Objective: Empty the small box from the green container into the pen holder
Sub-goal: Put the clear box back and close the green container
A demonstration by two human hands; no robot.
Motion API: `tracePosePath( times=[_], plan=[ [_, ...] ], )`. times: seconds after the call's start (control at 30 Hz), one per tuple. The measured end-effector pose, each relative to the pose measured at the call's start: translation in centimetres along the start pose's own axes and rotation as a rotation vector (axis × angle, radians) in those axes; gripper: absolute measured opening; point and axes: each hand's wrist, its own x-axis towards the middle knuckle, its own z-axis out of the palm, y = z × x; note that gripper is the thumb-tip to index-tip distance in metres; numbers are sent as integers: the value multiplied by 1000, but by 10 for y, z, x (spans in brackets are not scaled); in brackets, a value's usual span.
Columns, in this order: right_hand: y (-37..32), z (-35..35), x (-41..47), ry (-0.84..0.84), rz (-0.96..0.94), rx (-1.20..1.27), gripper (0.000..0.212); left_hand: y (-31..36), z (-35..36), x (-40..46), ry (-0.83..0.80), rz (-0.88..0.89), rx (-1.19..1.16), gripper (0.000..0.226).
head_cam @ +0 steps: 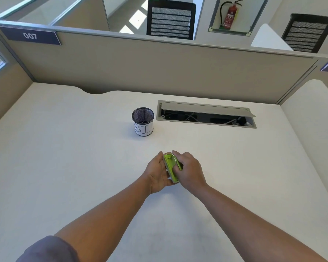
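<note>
While hands [175,170] grip container [171,167]; holder [142,121] beyond.

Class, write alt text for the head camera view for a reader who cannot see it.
Two bare hands, left hand and right hand, hold a small green container above a white desk. A black mesh pen holder stands farther back, beside an open cable hatch.

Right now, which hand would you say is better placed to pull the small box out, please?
Probably the right hand: its fingers lie on top of the green container, while the left hand cradles it from below.
</note>
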Motion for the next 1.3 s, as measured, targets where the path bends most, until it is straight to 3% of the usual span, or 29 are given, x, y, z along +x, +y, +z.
tracePosePath(
  times=[0.27, 0.5, 0.93, 1.2, 1.3],
  plan=[
    [-2, -3, -2, -38, -38, -69, 53, -1, 4, -1, 5, 3, -22, 66],
    [0, -7, -2, -59, -31, -104, 53, -2, 6, -2, -19, 59, 54, 35],
    [6, -12, 2, -8, -86, -130, 52, 2, 5, -2, -32, 189, 318, 25],
    [11, -10, -9, 50, 29, 3, 74, 0, 0, -2, 2, 197, 252, 24],
    [11, -13, -11, 2, 197, 280, 69, -1, -2, 0, 40, 197, 194, 23]
  ],
)
